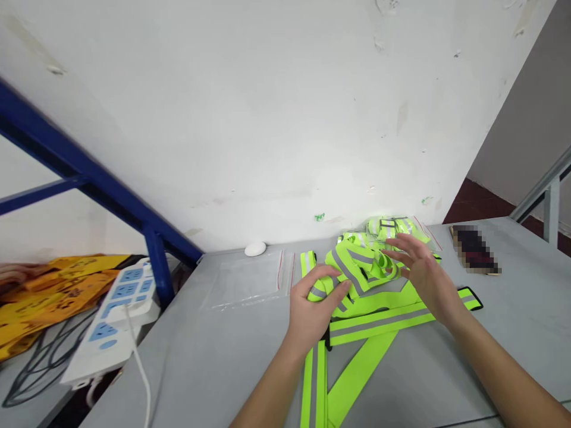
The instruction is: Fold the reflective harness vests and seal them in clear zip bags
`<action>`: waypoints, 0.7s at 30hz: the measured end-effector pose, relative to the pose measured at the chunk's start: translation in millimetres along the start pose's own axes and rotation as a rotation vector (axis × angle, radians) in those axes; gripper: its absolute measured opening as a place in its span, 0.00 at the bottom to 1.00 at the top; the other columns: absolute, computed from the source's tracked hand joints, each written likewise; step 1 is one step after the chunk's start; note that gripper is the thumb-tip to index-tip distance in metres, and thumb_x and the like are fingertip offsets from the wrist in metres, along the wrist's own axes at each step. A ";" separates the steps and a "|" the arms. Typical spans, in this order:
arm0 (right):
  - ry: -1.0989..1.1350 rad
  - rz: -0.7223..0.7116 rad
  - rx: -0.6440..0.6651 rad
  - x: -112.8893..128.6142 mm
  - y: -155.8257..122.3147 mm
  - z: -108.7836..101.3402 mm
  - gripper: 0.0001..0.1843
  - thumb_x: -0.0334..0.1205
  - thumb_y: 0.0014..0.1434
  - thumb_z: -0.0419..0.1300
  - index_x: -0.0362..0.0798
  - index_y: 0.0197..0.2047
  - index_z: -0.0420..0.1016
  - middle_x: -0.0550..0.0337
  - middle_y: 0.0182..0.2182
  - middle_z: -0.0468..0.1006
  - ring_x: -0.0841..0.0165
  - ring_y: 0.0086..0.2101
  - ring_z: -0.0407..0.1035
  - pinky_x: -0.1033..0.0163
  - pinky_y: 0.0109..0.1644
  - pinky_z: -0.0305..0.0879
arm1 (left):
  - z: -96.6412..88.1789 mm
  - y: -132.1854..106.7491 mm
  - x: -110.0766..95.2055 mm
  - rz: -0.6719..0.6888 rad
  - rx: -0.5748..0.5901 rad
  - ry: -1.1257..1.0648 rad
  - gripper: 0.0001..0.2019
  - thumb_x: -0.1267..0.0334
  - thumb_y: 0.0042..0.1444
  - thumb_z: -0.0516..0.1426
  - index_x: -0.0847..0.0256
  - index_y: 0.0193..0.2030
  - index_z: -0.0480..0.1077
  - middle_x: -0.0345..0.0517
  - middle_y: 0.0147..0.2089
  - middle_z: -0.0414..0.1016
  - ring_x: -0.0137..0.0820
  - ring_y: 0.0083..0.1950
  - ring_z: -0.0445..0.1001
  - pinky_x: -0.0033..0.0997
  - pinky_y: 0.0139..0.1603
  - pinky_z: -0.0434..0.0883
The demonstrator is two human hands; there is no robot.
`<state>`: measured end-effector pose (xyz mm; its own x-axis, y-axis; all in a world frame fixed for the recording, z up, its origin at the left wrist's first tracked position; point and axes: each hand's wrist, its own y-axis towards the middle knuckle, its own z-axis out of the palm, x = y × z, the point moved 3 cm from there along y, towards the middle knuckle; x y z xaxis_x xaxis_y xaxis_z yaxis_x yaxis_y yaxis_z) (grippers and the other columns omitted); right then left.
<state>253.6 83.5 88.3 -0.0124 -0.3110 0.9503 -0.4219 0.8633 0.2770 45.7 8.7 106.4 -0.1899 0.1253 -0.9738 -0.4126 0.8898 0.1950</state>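
My left hand pinches a folded end of a neon-yellow reflective strap between thumb and fingers. Grey reflective stripes run along the strap, which lies bunched and looped in front of me. To its right, my right hand is raised with the fingers spread, close to the bunched loops; nothing shows in its grasp. Flat lengths of the same strap stretch across the grey table under both hands, with black edging at the right end. Behind the bunch lies a clear bag with more neon-yellow strapping and a buckle inside.
Empty clear zip bags lie left of the straps, near a white rounded object by the wall. A blurred-out phone-like object is at right. At left are a blue metal frame, a power strip and orange-yellow fabric.
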 end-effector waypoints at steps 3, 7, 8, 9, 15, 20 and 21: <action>-0.167 0.120 0.032 -5.1 -1.1 8.2 0.20 0.56 0.67 0.47 0.54 0.50 0.70 0.53 0.48 0.73 0.58 0.48 0.70 0.52 0.47 0.69 | 5.9 -4.8 5.3 -0.041 0.030 -0.053 0.09 0.58 0.41 0.68 0.57 0.27 0.74 0.42 0.33 0.73 0.37 0.39 0.72 0.34 0.45 0.71; -0.249 0.010 -0.096 -1.1 -8.5 21.3 0.18 0.55 0.65 0.50 0.51 0.37 0.73 0.57 0.32 0.69 0.65 0.32 0.64 0.60 0.36 0.67 | 15.7 -9.7 20.6 -0.295 0.074 -0.229 0.16 0.54 0.39 0.69 0.56 0.32 0.71 0.41 0.39 0.72 0.34 0.36 0.73 0.32 0.38 0.71; -0.229 0.029 -0.143 -0.8 -10.6 23.4 0.18 0.54 0.65 0.51 0.51 0.37 0.72 0.59 0.30 0.68 0.66 0.29 0.63 0.61 0.33 0.66 | 17.5 -10.6 21.5 -0.313 0.077 -0.237 0.16 0.53 0.40 0.69 0.56 0.32 0.71 0.41 0.39 0.72 0.34 0.36 0.73 0.32 0.38 0.71; -0.198 0.067 -0.171 -1.0 -12.5 25.3 0.16 0.53 0.65 0.51 0.51 0.38 0.72 0.60 0.28 0.68 0.67 0.28 0.62 0.63 0.31 0.66 | 18.8 -11.3 20.5 -0.294 0.079 -0.215 0.15 0.54 0.40 0.69 0.56 0.32 0.71 0.41 0.39 0.73 0.34 0.37 0.73 0.32 0.39 0.71; 0.009 0.220 -0.133 -1.8 -16.3 31.2 0.14 0.46 0.63 0.50 0.51 0.45 0.73 0.60 0.29 0.75 0.68 0.26 0.67 0.62 0.32 0.71 | 22.7 -16.9 11.1 0.059 0.111 0.022 0.05 0.60 0.49 0.65 0.56 0.30 0.74 0.42 0.31 0.74 0.35 0.36 0.72 0.34 0.43 0.70; 0.232 0.272 -0.018 -4.1 -20.4 43.5 0.18 0.54 0.63 0.51 0.51 0.46 0.74 0.55 0.34 0.79 0.59 0.38 0.75 0.52 0.41 0.74 | 25.0 -22.9 24.5 0.246 0.222 0.203 0.04 0.59 0.55 0.61 0.52 0.34 0.78 0.46 0.34 0.76 0.37 0.36 0.72 0.36 0.42 0.69; 0.250 0.292 -0.050 -4.0 -22.4 46.7 0.19 0.56 0.62 0.54 0.51 0.46 0.74 0.54 0.36 0.80 0.58 0.40 0.75 0.51 0.41 0.75 | 26.3 -25.2 26.7 0.248 0.245 0.218 0.05 0.59 0.56 0.60 0.52 0.37 0.78 0.47 0.35 0.76 0.37 0.38 0.73 0.36 0.43 0.69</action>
<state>220.7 46.8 71.6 0.0985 0.0520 0.9938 -0.3886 0.9214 -0.0097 74.4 1.2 72.4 -0.4521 0.2770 -0.8479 -0.1107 0.9258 0.3614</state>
